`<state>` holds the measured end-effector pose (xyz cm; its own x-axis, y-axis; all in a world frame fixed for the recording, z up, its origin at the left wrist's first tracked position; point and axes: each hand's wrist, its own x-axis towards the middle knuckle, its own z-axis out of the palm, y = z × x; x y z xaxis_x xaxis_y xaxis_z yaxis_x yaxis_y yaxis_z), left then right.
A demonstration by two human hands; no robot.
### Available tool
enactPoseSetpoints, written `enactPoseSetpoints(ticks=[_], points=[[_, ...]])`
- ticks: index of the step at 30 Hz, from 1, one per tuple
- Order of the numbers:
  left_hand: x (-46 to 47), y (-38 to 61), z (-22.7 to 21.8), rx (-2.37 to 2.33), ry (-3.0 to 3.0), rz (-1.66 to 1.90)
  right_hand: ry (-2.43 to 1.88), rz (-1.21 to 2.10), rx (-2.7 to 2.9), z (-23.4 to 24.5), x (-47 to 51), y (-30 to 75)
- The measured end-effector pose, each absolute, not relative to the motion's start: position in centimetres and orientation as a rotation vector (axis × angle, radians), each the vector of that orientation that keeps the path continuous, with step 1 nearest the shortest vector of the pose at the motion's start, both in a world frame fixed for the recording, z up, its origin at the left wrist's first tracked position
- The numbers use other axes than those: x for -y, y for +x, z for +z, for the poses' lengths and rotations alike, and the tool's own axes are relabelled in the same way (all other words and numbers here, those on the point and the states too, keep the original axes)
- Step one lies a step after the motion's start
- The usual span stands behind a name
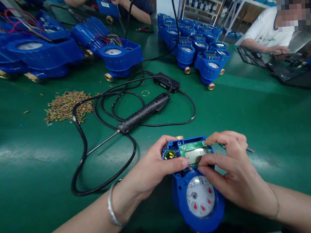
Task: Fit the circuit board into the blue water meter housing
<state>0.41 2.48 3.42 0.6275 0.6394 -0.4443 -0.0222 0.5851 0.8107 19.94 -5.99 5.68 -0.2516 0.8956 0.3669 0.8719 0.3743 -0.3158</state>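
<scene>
A blue water meter (175,189) with a white dial face (201,197) lies in front of me on the green table. In its open upper housing sits a green circuit board (182,152) with a small grey display (193,157). My left hand (154,162) grips the housing's left side, its thumb on the board's lower left. With fingers bent, my right hand (234,168) presses at the board's right and lower edges. Thumb and forefinger meet at the lower edge; anything tiny between them is hidden. A finger of that hand wears a brown covering.
A black electric screwdriver (144,113) with a looped cable lies beyond the meter, beside a pile of brass-coloured screws (69,106). Several blue meters (122,58) stand at the back left, more (210,64) at the back right. Two other people sit across the table.
</scene>
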Motion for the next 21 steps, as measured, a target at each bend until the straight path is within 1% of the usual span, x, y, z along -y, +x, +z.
enactPoseSetpoints(ticks=[4, 9, 12, 15, 17, 21], points=[[-2.3, 0.4, 3.3, -0.790, 0.849, 0.452, -1.512, -0.053, 2.242, 5.8, 6.2, 19.6], [-2.0, 0.5, 3.2, -0.774, 0.820, 0.491, -1.563, -0.012, 2.182, 6.0, 6.1, 19.1], [-1.9, 0.5, 3.2, -0.764, 0.825, 0.496, -1.574, 0.126, 2.128, 6.3, 5.9, 19.4], [-2.1, 0.3, 3.2, -0.764, 0.818, 0.487, -1.484, 0.267, 2.105, 5.6, 5.8, 20.5], [-2.2, 0.2, 3.2, -0.772, 0.802, 0.470, -1.414, 0.410, 2.016, 4.1, 5.9, 21.4], [-2.3, 0.0, 3.0, -0.743, 0.743, 0.447, -1.374, 0.826, 1.795, 0.6, 5.9, 22.8]])
